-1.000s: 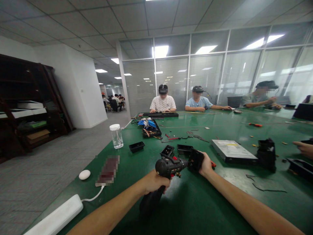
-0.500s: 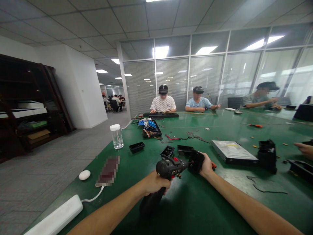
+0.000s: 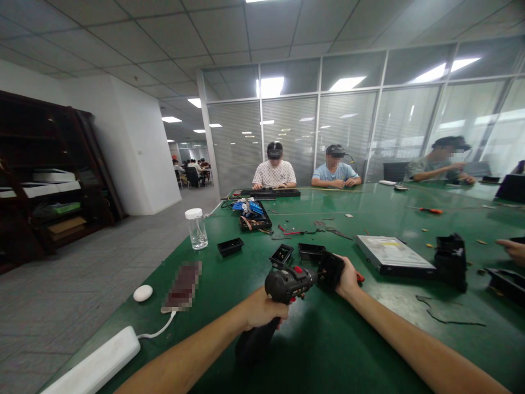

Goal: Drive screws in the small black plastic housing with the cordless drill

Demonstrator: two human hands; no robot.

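Note:
My left hand (image 3: 264,311) is wrapped round the handle of a black cordless drill (image 3: 287,283) with red details. The drill's tip points right, into the open side of a black plastic housing (image 3: 329,271). My right hand (image 3: 346,278) grips that housing from its right side and holds it tilted toward the drill. Just behind stand two more black housings, one small box (image 3: 281,255) with bits of metal in it and another box (image 3: 310,251) partly hidden. Part of an orange-red handle (image 3: 360,278) shows beyond my right fingers.
On the green table (image 3: 328,339) lie a silver disc drive (image 3: 394,254), a black part (image 3: 450,262), a clear jar (image 3: 197,230), a phone (image 3: 182,287), a white power strip (image 3: 94,361) and loose wires. Several people sit across the table; another person's hand (image 3: 512,251) is at the right.
The drill and my left hand have shifted very slightly right and down; the housing stays in my right hand. Across the table, the person in blue has drawn one hand inward.

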